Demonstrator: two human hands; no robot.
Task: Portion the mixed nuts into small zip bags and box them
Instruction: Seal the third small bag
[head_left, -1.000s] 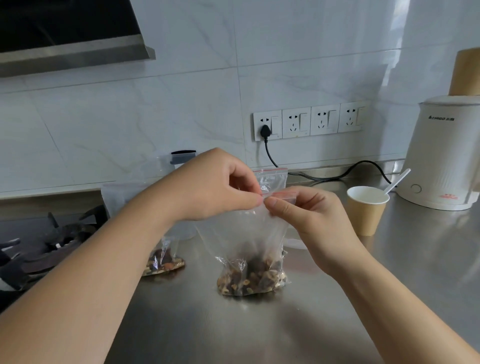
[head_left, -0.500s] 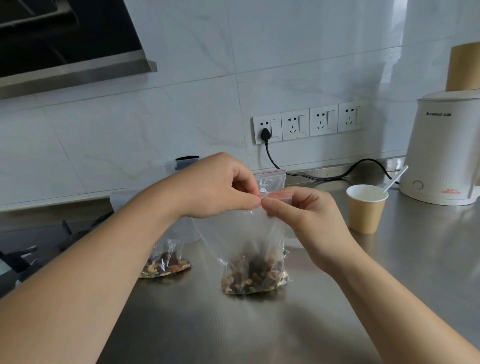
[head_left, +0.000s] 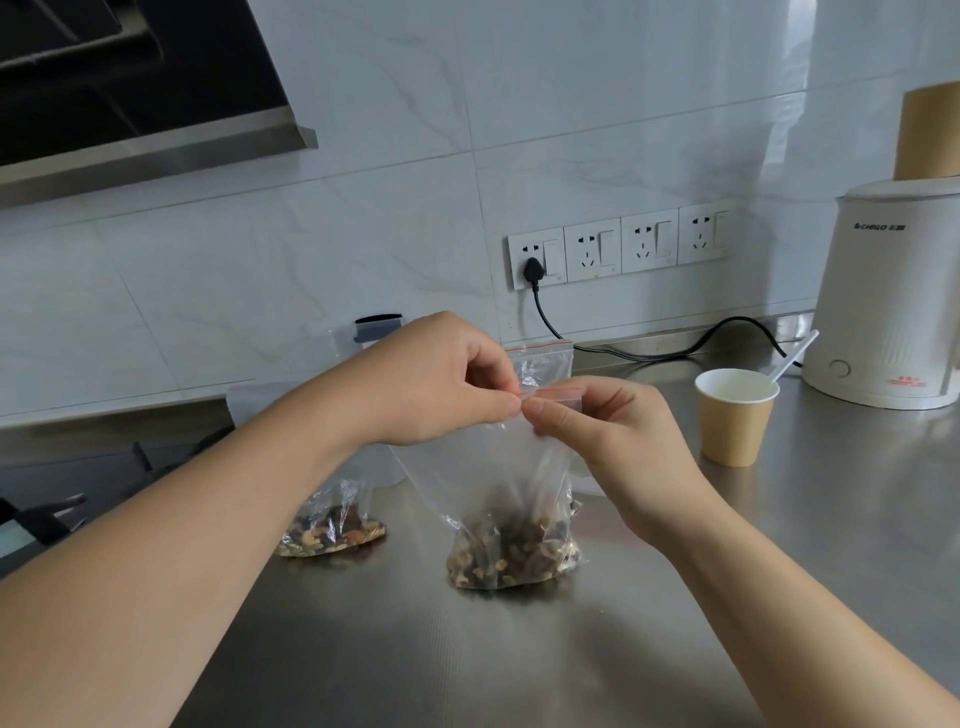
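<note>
A clear zip bag (head_left: 498, 467) with a red seal strip stands on the steel counter (head_left: 519, 649), mixed nuts (head_left: 511, 556) filling its bottom. My left hand (head_left: 431, 379) and my right hand (head_left: 608, 431) both pinch the top strip, fingertips meeting at its middle. A second bag of nuts (head_left: 332, 525) lies on the counter to the left, partly behind my left forearm. Another zip bag (head_left: 543, 364) stands just behind my hands, mostly hidden.
A paper cup (head_left: 735, 415) with a white spoon handle stands at the right, a white electric appliance (head_left: 893, 301) behind it with its black cord (head_left: 649, 353) running to the wall sockets. A clear container (head_left: 363, 338) sits behind my left hand. A stove lies at the far left.
Both hands keep pinching the bag's top strip and have shifted only slightly. The view has tilted up a little.
</note>
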